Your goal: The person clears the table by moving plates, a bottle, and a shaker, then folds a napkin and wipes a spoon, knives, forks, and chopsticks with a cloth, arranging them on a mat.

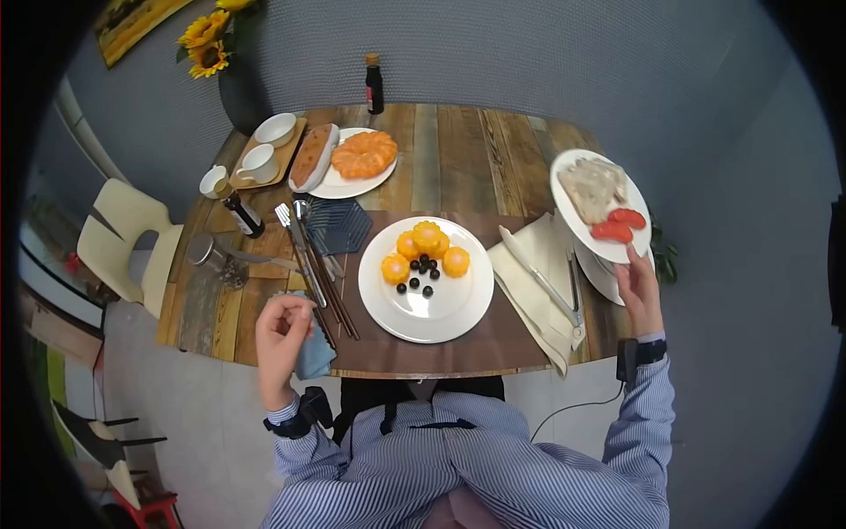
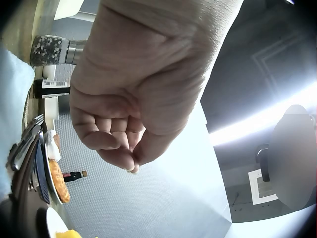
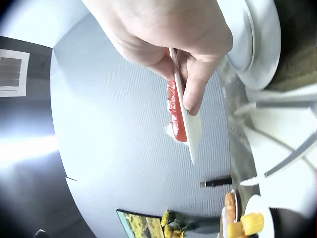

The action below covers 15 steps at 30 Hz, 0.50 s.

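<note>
My right hand (image 1: pixel 640 284) pinches the near rim of a white plate (image 1: pixel 571 212) and holds it raised and tilted at the table's right side. On it lie a pale, translucent-looking piece (image 1: pixel 595 187) and red, scored pieces (image 3: pixel 176 119). In the right wrist view the thumb lies along the plate's underside. My left hand (image 1: pixel 284 339) hovers at the near left, over a folded blue cloth (image 1: pixel 315 354), its fingers loosely curled and nothing visible in them. Centred before me, a large white plate (image 1: pixel 423 322) bears yellow flower-shaped pieces (image 1: pixel 426 236) and several black berries (image 1: pixel 414 283).
Fork (image 1: pixel 284 216) and chopsticks (image 1: pixel 339 304) lie left of the large plate. Tongs (image 1: pixel 538 278) rest on a cream napkin (image 1: pixel 511 256) at right. Further back stand a bread plate (image 1: pixel 352 187), a cup tray (image 1: pixel 286 167), a grinder (image 1: pixel 205 253) and dark bottles (image 1: pixel 374 88).
</note>
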Available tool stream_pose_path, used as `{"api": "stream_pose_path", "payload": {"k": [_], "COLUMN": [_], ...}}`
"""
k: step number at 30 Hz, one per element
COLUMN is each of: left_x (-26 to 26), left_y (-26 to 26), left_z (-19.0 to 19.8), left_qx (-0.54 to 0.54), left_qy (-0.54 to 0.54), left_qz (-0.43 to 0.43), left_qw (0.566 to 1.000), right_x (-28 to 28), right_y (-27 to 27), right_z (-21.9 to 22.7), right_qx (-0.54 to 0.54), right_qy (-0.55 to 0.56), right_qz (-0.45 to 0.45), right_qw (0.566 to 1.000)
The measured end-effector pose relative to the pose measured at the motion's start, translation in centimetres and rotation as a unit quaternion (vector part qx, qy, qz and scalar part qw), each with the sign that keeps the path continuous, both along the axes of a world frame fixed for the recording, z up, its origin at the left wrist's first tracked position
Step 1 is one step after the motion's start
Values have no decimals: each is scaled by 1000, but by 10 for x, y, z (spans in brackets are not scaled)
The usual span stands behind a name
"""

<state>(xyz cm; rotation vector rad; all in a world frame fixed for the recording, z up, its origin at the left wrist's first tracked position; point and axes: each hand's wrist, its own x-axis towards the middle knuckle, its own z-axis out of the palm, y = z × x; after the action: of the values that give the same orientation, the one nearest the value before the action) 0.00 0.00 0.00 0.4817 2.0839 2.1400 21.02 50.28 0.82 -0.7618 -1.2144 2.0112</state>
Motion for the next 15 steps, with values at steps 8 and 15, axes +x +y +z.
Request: {"api": "stream_pose_path", "payload": {"k": [8,15], "left_x": [8,14], "left_y": [-20,-39], "left_z": [-1,-5], "left_qx": [-6,-3], "left_qy": [1,10], "left_qz": [21,71], "left_qw": [1000,997], "right_x": [-116,-209], "right_y": [-91,-86], "right_z": [55,-24], "right_qx": [-79,-238], "right_qy": [-2,96], "right_qz": [235,288], "right_qw": [969,922]}}
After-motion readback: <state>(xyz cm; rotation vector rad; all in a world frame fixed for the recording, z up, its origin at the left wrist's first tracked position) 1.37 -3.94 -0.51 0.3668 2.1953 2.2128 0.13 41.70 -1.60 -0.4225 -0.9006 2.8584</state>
